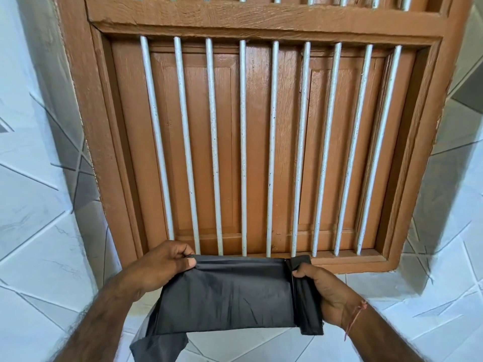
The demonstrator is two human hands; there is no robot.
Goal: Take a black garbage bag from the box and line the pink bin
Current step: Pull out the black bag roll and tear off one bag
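Black plastic, the garbage bag (230,296) stretches flat between your hands, long axis running left to right, before the brown wooden window (261,142). Your left hand (159,267) pinches its top left corner; your right hand (326,293) grips the folded right end. One loose corner droops at lower left.

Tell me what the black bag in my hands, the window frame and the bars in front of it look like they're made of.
Black bag: thin plastic film, soft sheen, fine creases, drooping where unheld.
Window frame: wood painted brown, semi-gloss; grain and cracks show through.
Bars: probably metal rods painted white; dark specks suggest chipping or rust, though I can't be sure.
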